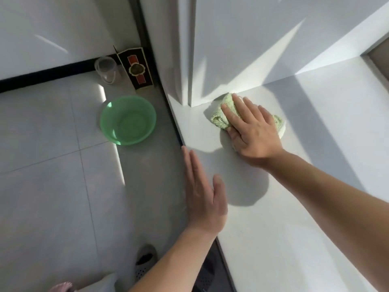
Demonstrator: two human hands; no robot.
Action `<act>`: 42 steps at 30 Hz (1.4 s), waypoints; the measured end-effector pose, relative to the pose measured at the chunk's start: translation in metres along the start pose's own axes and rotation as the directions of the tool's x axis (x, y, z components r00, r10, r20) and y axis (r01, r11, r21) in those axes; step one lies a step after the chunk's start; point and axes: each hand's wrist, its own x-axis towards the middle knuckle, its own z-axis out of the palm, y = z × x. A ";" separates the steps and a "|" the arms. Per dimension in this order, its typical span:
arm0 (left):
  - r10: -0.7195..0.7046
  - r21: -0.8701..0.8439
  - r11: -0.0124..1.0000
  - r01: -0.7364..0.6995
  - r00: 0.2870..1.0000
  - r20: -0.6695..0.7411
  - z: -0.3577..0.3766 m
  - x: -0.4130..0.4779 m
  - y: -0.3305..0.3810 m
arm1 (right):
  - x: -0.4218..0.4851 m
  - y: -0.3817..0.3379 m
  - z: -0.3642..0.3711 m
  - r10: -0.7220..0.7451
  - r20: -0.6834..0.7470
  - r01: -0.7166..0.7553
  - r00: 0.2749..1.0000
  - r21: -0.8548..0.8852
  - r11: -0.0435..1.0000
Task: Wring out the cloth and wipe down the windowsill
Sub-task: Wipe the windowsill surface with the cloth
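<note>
Seemingly past wringing; wiping smooth white windowsill (315,127) with folded pale-green terry cloth (219,119) under flat, straight-fingered right hand (253,128), bracing with flat left hand (203,197).

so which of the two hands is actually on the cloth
The right hand, pressing flat on the green cloth by the wall corner. The left hand only rests open on the edge of the windowsill.
</note>
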 end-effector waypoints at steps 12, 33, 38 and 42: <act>-0.121 -0.161 0.979 0.124 0.992 0.028 -0.004 -0.003 0.005 | 0.007 -0.038 0.003 -0.365 0.070 0.365 0.928 0.006 0.931; 0.243 0.487 0.774 -0.405 0.899 0.364 0.012 0.077 0.044 | -0.046 0.088 -0.022 0.531 0.027 -0.532 0.847 0.080 0.843; 0.300 0.460 0.709 -0.535 0.819 0.490 0.054 0.101 0.065 | -0.102 0.067 -0.013 0.259 0.044 -0.261 0.965 0.084 0.962; 0.322 0.420 0.641 -0.642 0.722 0.612 0.085 0.110 0.077 | -0.095 0.174 -0.038 0.566 0.006 -0.564 0.824 0.086 0.821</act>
